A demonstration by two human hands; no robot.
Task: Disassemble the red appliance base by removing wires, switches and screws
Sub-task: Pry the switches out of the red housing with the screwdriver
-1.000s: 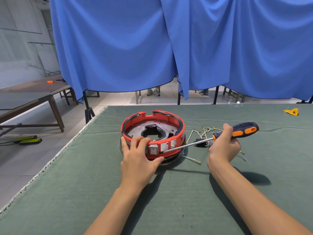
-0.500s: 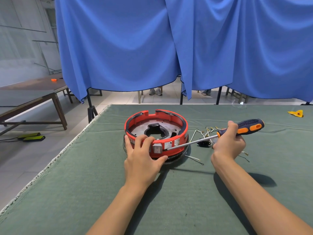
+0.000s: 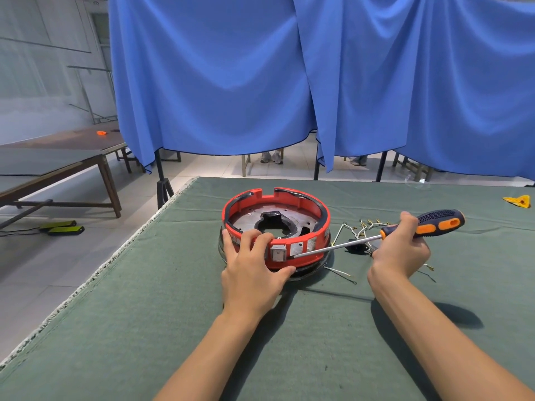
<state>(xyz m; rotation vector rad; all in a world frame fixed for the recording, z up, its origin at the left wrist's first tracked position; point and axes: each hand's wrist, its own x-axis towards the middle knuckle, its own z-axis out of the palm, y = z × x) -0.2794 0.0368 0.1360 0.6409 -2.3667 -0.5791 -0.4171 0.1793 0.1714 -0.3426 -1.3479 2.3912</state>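
A round red plastic appliance base [image 3: 276, 227] with a grey metal plate inside sits on the green cloth-covered worktop [image 3: 144, 328], a little above the centre of the frame. The left hand [image 3: 252, 273] grips its near wall: the fingers [image 3: 249, 237] curl over the red rim while the thumb presses low against the outer side. Just right of those fingers, a small white rocker switch [image 3: 278, 252] is set in the wall.

The right hand [image 3: 401, 251], at the right of the frame, is wrapped around a screwdriver with a black and orange handle [image 3: 434, 225], fingers clamped on the grip. Its long metal shaft slants down to the left, and the tip meets the base's outer wall just right of the switch.

Loose white wires with brass terminals [image 3: 362, 227] lie on the worktop between the base and the right hand, beside a small black part [image 3: 356, 248]. A yellow scrap [image 3: 518, 201] lies near the right edge. Blue curtains [image 3: 289, 82] hang behind the worktop.
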